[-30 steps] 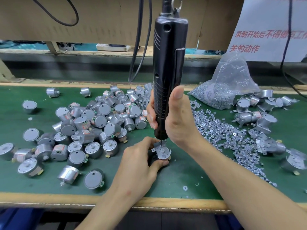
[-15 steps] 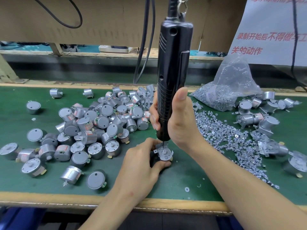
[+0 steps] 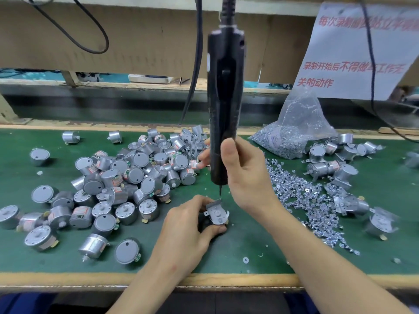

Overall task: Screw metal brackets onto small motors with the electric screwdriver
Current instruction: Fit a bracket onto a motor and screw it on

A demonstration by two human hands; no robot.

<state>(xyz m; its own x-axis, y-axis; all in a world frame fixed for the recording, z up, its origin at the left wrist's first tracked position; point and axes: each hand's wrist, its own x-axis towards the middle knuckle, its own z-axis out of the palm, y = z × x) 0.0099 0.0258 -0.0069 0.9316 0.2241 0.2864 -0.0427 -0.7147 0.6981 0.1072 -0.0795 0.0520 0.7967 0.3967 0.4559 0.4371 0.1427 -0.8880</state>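
Observation:
My right hand (image 3: 246,175) grips the lower body of the black electric screwdriver (image 3: 224,105), which hangs upright from a cable. Its bit tip hovers just above the bracket, apart from it. My left hand (image 3: 188,227) holds a small motor with a metal bracket (image 3: 216,213) on top, tilted toward me on the green mat. A heap of bare silver motors (image 3: 127,175) lies to the left. Motors with brackets fitted (image 3: 333,171) lie at the right.
A clear plastic bag of small metal parts (image 3: 292,130) stands at the back right, with loose screws and washers (image 3: 303,193) spilled in front of it. The bench's wooden front edge (image 3: 68,278) runs below. Cables hang at the back, and a paper sign at the upper right.
The screwdriver has lifted off the bracket, its bit now clear above it. My left hand has tilted the motor so the bracket faces more toward me.

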